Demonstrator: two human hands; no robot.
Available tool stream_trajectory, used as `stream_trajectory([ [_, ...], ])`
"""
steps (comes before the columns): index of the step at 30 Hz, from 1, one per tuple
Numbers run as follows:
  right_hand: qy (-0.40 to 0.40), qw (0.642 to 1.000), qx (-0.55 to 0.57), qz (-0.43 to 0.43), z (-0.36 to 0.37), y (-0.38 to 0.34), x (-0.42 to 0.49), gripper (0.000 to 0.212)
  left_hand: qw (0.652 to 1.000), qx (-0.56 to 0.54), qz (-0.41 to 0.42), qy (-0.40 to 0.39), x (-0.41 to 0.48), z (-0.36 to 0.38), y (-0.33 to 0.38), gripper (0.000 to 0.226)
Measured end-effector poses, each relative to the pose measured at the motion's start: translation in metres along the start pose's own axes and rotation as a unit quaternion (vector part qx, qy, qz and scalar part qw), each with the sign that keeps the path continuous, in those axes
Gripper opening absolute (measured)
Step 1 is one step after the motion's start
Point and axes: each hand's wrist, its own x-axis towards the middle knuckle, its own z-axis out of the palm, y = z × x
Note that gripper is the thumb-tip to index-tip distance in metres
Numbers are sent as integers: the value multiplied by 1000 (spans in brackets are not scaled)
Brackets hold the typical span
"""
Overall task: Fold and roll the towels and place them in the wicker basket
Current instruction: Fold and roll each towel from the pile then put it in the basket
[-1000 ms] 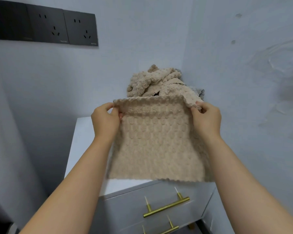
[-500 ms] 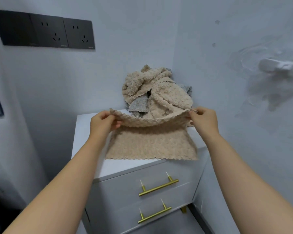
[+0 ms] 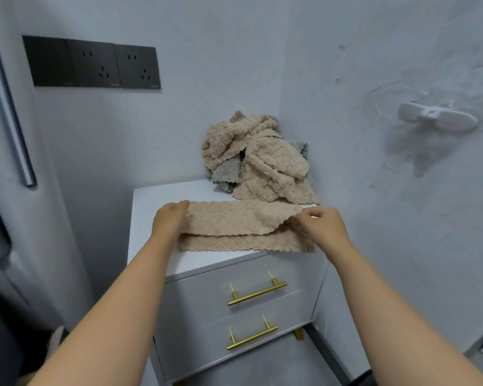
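Folding is under way on the flat top of a white two-drawer cabinet [image 3: 156, 196], where a beige, nubby-textured towel [image 3: 234, 227] lies doubled over itself near the front edge, just in front of a crumpled heap of beige and grey towels [image 3: 257, 162] in the corner. The left hand [image 3: 169, 218] grips the towel's left end, fingers curled over it; the right hand [image 3: 321, 227] pinches the upper layer's raised corner. The next move likely calls for laying that corner flat and square before rolling. No wicker basket is in view.
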Motion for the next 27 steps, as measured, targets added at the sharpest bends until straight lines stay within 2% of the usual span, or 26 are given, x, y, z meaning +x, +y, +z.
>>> stream_trajectory([
  [2,26,994,85,62,2,-1,1,27,1000,-11,-12,25,-6,5,-7,35],
  [5,70,971,183,138,0,-1,4,13,999,-3,-29,20,-12,7,-9,47],
  [6,65,961,213,163,0,-2,3,11,999,16,-31,12,-12,6,-7,49],
  [8,20,944,249,215,0,0,2,19,998,54,-36,-18,-12,2,-2,52],
  [10,-11,941,236,243,0,1,1,21,996,67,-36,-43,-11,1,1,50],
  [15,31,934,252,253,-4,5,12,13,991,-109,-39,-68,-14,-2,9,32],
  [17,54,935,246,248,-9,6,15,10,988,-129,-36,-83,-14,-7,14,29],
  [19,51,943,218,248,-12,8,15,6,988,-98,-39,-113,-15,-12,16,28],
  [21,33,949,183,253,-14,7,12,8,989,-22,-48,-140,-17,-16,17,27],
  [27,31,960,114,255,-17,9,14,14,978,133,-45,-157,-15,-22,13,26],
])
